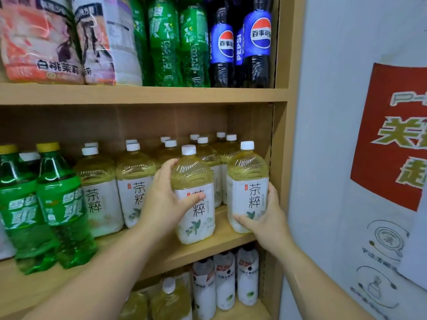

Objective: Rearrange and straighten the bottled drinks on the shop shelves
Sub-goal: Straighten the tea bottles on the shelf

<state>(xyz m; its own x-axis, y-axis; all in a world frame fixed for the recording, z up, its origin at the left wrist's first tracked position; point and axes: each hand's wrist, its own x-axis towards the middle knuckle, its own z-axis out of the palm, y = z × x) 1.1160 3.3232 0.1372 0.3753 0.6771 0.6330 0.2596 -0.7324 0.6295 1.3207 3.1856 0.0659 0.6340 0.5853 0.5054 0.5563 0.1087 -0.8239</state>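
Several yellow tea bottles with white caps and white labels stand on the middle wooden shelf point(231, 239). My left hand point(165, 199) grips one tea bottle point(196, 225) near the shelf's front edge, thumb across its label. My right hand point(265, 218) grips another tea bottle point(248, 181) at the shelf's right end, close to the side panel, fingers round its lower part. Both bottles stand upright on the shelf. More tea bottles point(134, 181) line up behind and to the left.
Two green soda bottles point(57, 204) lean at the left of the same shelf. The top shelf holds green soda point(164, 42), dark cola bottles point(256, 42) and pink-labelled large bottles point(41, 42). The lower shelf has white-labelled bottles point(225, 282). A wall with a red poster point(392, 135) is on the right.
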